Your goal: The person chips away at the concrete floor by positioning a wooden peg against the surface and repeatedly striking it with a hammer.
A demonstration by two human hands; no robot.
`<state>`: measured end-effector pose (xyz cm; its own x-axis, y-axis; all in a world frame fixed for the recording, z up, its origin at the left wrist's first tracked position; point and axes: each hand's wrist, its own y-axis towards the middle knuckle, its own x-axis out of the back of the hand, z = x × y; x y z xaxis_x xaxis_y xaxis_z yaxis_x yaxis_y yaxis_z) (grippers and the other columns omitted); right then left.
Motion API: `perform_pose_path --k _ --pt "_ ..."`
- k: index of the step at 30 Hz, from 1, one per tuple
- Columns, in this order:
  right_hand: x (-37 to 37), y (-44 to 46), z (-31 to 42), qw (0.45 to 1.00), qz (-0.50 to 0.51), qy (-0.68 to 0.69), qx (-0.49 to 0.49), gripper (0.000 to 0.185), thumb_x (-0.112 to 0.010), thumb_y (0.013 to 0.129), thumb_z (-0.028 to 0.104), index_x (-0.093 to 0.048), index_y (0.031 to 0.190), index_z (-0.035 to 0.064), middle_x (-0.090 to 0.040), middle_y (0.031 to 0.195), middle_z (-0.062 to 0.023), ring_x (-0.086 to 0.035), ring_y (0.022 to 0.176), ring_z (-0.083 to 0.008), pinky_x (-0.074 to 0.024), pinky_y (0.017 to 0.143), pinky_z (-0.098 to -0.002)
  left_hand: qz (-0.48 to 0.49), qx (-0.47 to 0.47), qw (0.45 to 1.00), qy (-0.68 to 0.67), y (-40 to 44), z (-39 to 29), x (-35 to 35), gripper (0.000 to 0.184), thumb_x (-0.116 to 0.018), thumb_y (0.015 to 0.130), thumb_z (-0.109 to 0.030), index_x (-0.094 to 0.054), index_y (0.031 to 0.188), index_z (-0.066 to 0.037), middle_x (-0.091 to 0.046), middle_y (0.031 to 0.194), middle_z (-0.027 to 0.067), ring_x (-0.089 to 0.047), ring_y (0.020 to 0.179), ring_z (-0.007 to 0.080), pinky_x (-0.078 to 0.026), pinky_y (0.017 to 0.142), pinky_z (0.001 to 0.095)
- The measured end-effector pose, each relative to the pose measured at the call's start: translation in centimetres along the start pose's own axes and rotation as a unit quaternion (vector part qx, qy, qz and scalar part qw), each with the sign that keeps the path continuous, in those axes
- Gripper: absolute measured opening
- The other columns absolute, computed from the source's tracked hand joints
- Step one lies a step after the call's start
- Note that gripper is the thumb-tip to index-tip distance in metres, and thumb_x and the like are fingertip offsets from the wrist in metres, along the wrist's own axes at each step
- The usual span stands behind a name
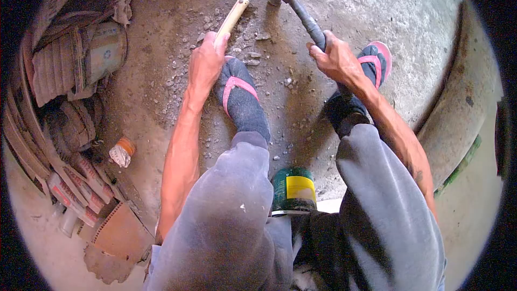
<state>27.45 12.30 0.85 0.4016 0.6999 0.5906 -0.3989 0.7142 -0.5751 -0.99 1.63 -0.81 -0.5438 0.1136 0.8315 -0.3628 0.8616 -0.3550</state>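
My left hand (207, 60) is closed around a pale yellow bar (232, 19), which looks like a tool handle with a dark round spot near its far end. The rest of that piece is hidden in my fist. A claw hammer (306, 17) with a dark wrapped handle is gripped in my right hand (339, 59). Its head is the far end, over or touching the concrete floor. Grey rubble bits (253, 54) lie between and below the two tools, close to my left foot.
My feet, in dark socks and pink flip-flops (237, 89), stand on the concrete floor (301, 108). A green tub with a yellow label (293, 189) is between my legs. Stacked cardboard and sacks (81, 59) line the left, near an orange-and-white cup-like item (123, 152). A large curved pipe-like object (458, 108) borders the right.
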Motion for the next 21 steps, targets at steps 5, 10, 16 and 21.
perform_pose_path --k 5,10,16,21 --pt "1.2 -1.2 3.5 0.989 -0.073 0.061 0.112 0.035 -0.064 0.089 0.034 -0.053 0.094 0.0007 -0.06 0.069 -0.0267 -0.064 0.069 -0.0456 -0.0465 0.063 -0.0527 -0.002 -0.014 1.0 -0.002 0.2 0.4 -0.3 0.039 -0.048 0.1 -0.043 -0.057 0.101 -0.005 -0.066 0.079 0.0259 -0.064 0.08 0.0487 -0.049 0.066 0.0563" --pt "-0.9 0.7 5.2 0.955 -0.18 0.052 0.231 0.032 -0.066 0.089 0.03 -0.049 0.094 0.0021 -0.058 0.065 -0.0268 -0.062 0.064 -0.0461 -0.0469 0.057 -0.0517 0.003 0.009 1.0 0.01 0.2 0.0 -0.3 0.042 -0.046 0.101 -0.045 -0.057 0.102 -0.005 -0.065 0.084 0.0263 -0.063 0.083 0.0484 -0.048 0.068 0.0549" --pt "-0.5 1.4 3.9 0.99 -0.07 0.017 0.117 0.034 -0.063 0.09 0.03 -0.052 0.099 -0.0004 -0.061 0.072 -0.0286 -0.063 0.072 -0.0478 -0.0474 0.065 -0.054 0.022 0.025 0.999 -0.034 0.3 0.5 -0.7 0.04 -0.047 0.101 -0.043 -0.057 0.102 -0.005 -0.065 0.087 0.028 -0.062 0.083 0.0507 -0.047 0.068 0.0558" --pt "-2.1 2.5 1.6 0.98 -0.081 -0.018 0.181 0.034 -0.063 0.089 0.029 -0.052 0.098 -0.0012 -0.062 0.074 -0.0295 -0.063 0.074 -0.0487 -0.0479 0.067 -0.0544 0.01 0.016 1.0 -0.013 0.0 -0.1 -0.6 0.039 -0.047 0.101 -0.04 -0.058 0.1 -0.003 -0.065 0.088 0.0284 -0.062 0.085 0.0504 -0.047 0.069 0.0556"
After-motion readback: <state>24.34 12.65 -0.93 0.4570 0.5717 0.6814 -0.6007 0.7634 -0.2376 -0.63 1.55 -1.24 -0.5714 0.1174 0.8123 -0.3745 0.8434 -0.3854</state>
